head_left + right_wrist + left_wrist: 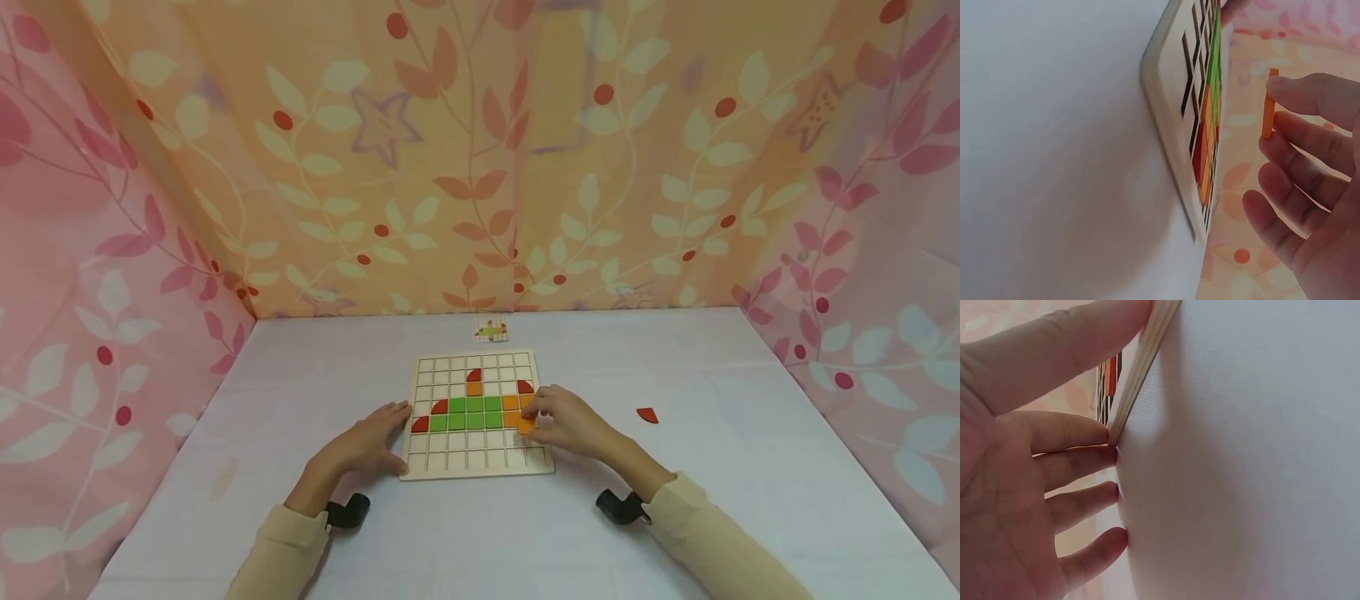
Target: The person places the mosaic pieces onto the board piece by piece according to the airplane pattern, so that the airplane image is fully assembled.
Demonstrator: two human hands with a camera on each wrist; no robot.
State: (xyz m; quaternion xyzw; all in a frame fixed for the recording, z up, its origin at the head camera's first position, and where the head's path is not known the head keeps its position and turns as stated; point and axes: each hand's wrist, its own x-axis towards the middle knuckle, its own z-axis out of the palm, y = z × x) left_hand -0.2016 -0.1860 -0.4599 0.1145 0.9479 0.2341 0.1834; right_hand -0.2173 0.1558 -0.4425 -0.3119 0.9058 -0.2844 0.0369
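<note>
A wooden grid board (472, 461) lies on the table, bearing green squares (475, 405), orange squares (511, 403) and red quarter-round pieces (439, 407). My left hand (367, 440) rests at the board's left edge, its thumb and fingertips touching the side with the fingers fairly straight. Over the board's right part, my right hand (573, 422) pinches an orange square tile (1269, 103) between thumb and fingers. In the right wrist view that tile stands edge-on, apart from the board. The right hand hides some cells at the board's right edge.
One loose red quarter-round piece (647, 415) lies on the white tabletop, right of the right hand. Behind the board is a small pattern card (491, 329). Floral cloth (495, 208) walls the back and both sides.
</note>
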